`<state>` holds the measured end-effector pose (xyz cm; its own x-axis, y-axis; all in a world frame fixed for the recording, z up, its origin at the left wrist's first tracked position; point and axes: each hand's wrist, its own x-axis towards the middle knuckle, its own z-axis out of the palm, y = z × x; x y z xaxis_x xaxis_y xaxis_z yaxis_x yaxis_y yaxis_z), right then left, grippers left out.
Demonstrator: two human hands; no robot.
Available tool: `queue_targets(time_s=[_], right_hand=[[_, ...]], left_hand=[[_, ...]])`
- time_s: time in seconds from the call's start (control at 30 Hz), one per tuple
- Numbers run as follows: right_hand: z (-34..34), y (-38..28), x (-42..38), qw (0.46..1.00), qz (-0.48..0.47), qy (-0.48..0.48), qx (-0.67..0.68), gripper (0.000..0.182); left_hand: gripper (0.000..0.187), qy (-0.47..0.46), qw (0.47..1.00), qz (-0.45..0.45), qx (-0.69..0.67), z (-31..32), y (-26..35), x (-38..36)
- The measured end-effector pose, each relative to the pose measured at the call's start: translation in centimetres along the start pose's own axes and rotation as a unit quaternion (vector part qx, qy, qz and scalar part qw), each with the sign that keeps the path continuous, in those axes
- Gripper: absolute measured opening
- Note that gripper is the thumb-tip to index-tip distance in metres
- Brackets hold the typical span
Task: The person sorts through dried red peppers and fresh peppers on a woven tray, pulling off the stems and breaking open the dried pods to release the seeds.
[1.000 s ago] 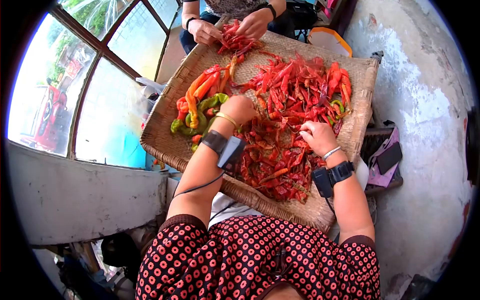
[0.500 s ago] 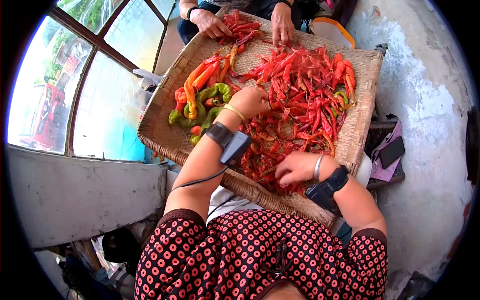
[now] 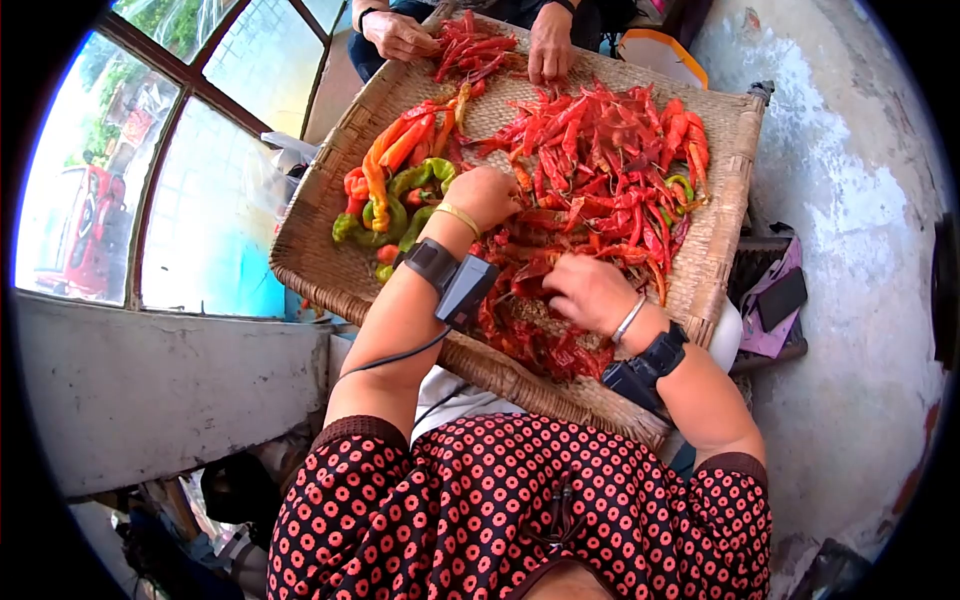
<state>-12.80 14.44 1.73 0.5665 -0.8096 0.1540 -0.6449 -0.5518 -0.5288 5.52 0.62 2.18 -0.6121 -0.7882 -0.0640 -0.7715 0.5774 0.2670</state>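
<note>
A square woven basket tray (image 3: pixel 715 265) holds a large heap of dried red chili peppers (image 3: pixel 600 150). My left hand (image 3: pixel 485 197) is at the left side of the heap with its fingers curled in; what they hold is hidden. Lower down, my right hand (image 3: pixel 595 295) is closed, its fingertips on a red chili pepper (image 3: pixel 532 276). Small dark red chilies and bits (image 3: pixel 560 355) lie below it, near the front rim. Left of my left hand are larger green peppers (image 3: pixel 405 220) and orange-red peppers (image 3: pixel 400 150).
Across the tray, another person's two hands (image 3: pixel 400 38) (image 3: pixel 550 45) work by a small pile of red chilies (image 3: pixel 470 48). A window (image 3: pixel 215 190) is on the left, a plastered wall (image 3: pixel 840 200) on the right. A dark phone-like object (image 3: pixel 782 302) lies on purple cloth (image 3: pixel 765 335).
My right hand has moved up and slightly left, farther into the heap. My left hand has shifted slightly left. The other person's left-side hand has drawn back toward the tray's corner.
</note>
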Motion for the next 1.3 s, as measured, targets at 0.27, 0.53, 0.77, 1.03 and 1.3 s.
queue_targets(time_s=[0.27, 0.53, 0.77, 1.03, 1.3], right_hand=[[-2.9, 2.2, -0.1, 0.984, 0.114, 0.135, 0.006, 0.014], [-2.2, 3.0, -0.2, 0.981, 0.105, 0.15, -0.059, 0.016], [-2.6, 2.6, -0.4, 0.982, 0.148, 0.1, -0.057, 0.02], [-1.5, 2.9, -0.3, 0.987, 0.087, 0.052, -0.128, 0.026], [-0.1, 2.3, 0.5, 0.989, 0.054, 0.064, -0.12, 0.012]], left_hand=[[0.023, 0.015, 0.986, 0.08, -0.145, -0.2, 2.4, 0.0], [0.029, -0.118, 0.984, 0.131, -0.022, 0.8, 4.6, -0.4], [0.017, -0.149, 0.951, 0.101, -0.252, -0.7, 2.5, -0.3], [0.019, 0.226, 0.869, -0.075, -0.435, -2.2, -0.1, 0.8], [0.018, 0.0, 0.955, 0.079, -0.286, -0.2, 3.6, -0.1]])
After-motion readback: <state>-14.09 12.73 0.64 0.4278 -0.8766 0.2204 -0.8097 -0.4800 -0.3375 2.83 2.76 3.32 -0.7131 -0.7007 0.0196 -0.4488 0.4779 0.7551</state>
